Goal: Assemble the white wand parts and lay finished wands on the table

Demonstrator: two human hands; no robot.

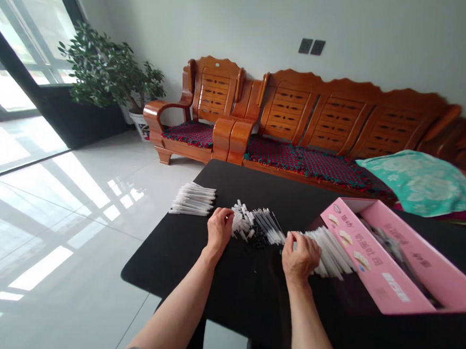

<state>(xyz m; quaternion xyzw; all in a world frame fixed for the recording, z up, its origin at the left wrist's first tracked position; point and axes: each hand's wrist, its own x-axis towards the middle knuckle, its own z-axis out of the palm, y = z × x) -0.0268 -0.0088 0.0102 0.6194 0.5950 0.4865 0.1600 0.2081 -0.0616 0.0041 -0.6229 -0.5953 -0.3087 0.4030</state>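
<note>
White plastic sticks [333, 253] fanned out; tangled heap [249, 223] beside; neat stack [193, 199] well apart.

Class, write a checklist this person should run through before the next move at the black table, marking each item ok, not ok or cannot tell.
1. Squared bundle of thin white sticks lies apart from the loose pile on the black tabletop: ok.
2. Jumbled pile of white and black sticks is in order: not ok.
3. Left hand, beside that pile, grips a stick: cannot tell.
4. Right hand rests on a fanned bunch of white sticks: ok.
5. Contents of the open pink cardboard box are identifiable: cannot tell.
</note>
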